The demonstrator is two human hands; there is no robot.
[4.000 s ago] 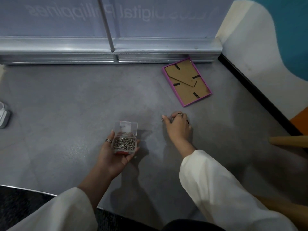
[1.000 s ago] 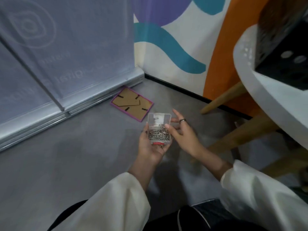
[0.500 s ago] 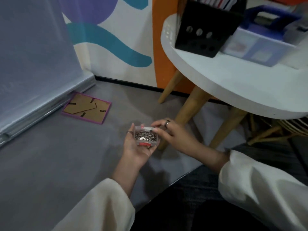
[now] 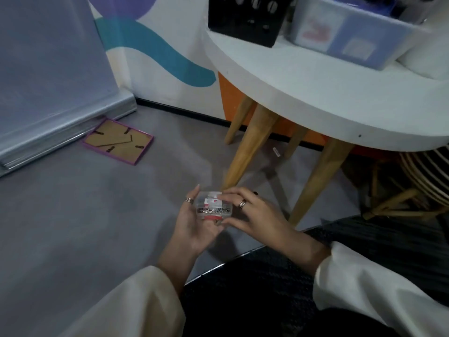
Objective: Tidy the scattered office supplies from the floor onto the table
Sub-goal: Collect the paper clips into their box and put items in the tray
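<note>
A small clear plastic box of paper clips (image 4: pixel 213 208) sits in the palm of my left hand (image 4: pixel 194 227), whose fingers curl up around its left side. My right hand (image 4: pixel 257 216) grips the box from the right, fingers over its lid and thumb under its near edge. The lid is down on the box. A purple picture frame (image 4: pixel 118 141) lies face down on the grey floor at the left. The white round table (image 4: pixel 315 93) stands above and to the right of my hands.
On the table stand a black perforated organiser (image 4: pixel 245 18) and a pale blue box (image 4: pixel 349 35). Wooden table legs (image 4: pixel 247 149) come down just behind my hands. A silver banner base (image 4: pixel 68 132) runs along the left. A small white scrap (image 4: pixel 276 152) lies under the table.
The view has swung right from the floor toward the table. My right hand left the floor, came to the box and folded its lid down; both hands now hold it.
</note>
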